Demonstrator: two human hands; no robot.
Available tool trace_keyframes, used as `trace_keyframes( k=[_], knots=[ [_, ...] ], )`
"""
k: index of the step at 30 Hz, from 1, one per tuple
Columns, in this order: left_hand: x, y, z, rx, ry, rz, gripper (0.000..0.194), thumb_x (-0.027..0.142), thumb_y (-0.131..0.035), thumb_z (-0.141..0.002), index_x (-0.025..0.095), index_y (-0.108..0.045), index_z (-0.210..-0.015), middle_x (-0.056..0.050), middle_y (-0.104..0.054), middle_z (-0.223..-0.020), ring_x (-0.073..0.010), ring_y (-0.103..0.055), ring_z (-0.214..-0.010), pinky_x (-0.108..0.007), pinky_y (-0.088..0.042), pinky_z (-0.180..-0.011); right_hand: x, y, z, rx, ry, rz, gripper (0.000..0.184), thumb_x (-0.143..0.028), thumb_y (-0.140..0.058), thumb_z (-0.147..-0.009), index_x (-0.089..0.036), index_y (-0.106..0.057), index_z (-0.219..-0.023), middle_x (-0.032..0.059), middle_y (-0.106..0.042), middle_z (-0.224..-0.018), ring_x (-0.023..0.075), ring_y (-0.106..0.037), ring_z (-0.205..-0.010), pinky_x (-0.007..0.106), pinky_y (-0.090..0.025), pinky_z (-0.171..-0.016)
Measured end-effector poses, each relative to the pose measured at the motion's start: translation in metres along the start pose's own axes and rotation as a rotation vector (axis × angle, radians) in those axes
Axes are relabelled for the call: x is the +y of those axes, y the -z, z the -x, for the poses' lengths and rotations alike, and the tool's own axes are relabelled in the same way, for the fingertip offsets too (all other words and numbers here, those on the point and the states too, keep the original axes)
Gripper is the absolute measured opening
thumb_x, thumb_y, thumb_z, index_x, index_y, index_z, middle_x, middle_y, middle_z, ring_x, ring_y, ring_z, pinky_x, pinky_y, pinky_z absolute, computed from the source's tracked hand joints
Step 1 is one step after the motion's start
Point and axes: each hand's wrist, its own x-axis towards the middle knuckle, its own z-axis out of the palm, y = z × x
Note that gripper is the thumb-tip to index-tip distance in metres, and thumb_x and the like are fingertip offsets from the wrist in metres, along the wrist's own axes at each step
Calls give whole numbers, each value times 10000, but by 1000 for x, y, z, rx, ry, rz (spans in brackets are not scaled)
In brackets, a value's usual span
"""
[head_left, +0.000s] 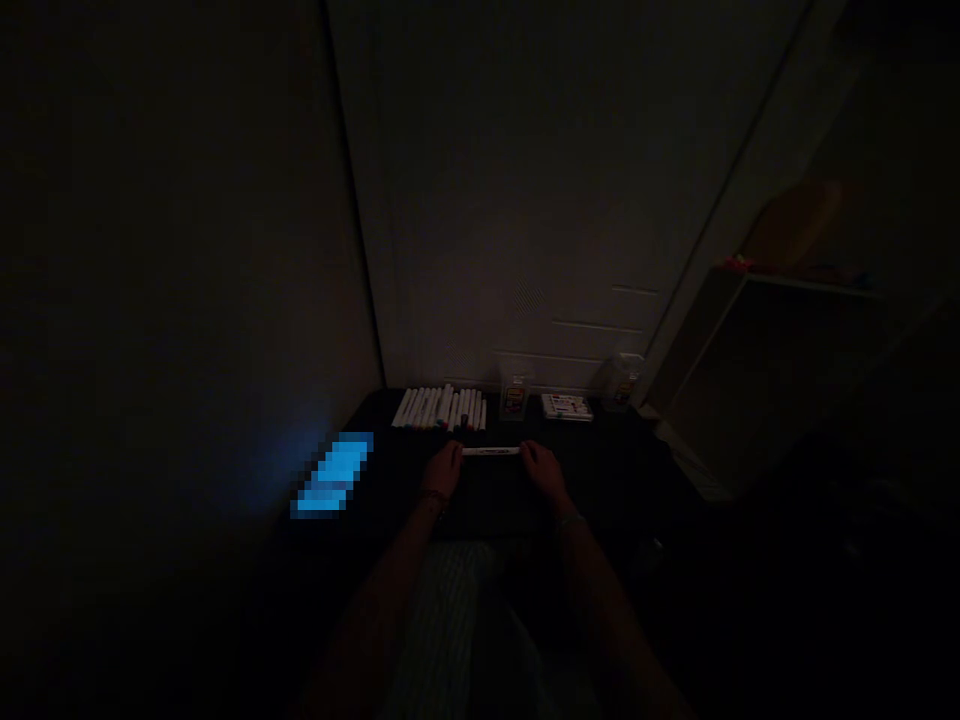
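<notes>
A white marker (491,451) lies level between my two hands above the dark table. My left hand (444,468) is closed on its left end, and my right hand (543,468) grips the right end. Just beyond my left hand, a row of white markers (427,407) lies side by side at the back of the table, some with coloured ends. Past my right hand is a flat clear pack of markers (567,406). The dim light hides the details of my fingers.
Two clear plastic cases with labels, one left (514,396) and one right (624,383), stand against the back wall. A glowing blurred screen (334,475) lies at the table's left. A shelf unit (799,283) stands to the right.
</notes>
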Motion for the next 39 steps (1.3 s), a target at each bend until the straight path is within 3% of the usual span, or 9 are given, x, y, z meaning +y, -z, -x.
trace_keyframes(
  k=[13, 24, 39],
  knots=[
    [1, -2, -1, 3, 29, -2, 250, 297, -309, -857, 185, -524, -919, -28, -604, -794, -116, -537, -700, -215, -358, -650, 1, 0, 0, -8, 22, 57, 300, -355, -313, -876, -221, -566, -966, 24, -612, -938, 129, -552, -848, 199, -365, -721],
    [-4, -4, -2, 35, -44, -14, 269, 306, -280, -862, 188, -518, -903, -35, -607, -799, -118, -545, -695, -215, -357, -618, -4, 2, 1, -21, 22, 74, 319, -367, -292, -880, -225, -569, -946, 21, -615, -912, 129, -550, -837, 197, -360, -699],
    [-5, -7, -4, 29, -44, -59, 268, 320, -284, -864, 188, -502, -947, -55, -602, -887, -129, -547, -779, -223, -358, -686, 0, 0, 2, -10, 71, 59, 334, -390, -293, -880, -217, -570, -949, 22, -614, -919, 119, -548, -828, 191, -363, -705]
  ],
)
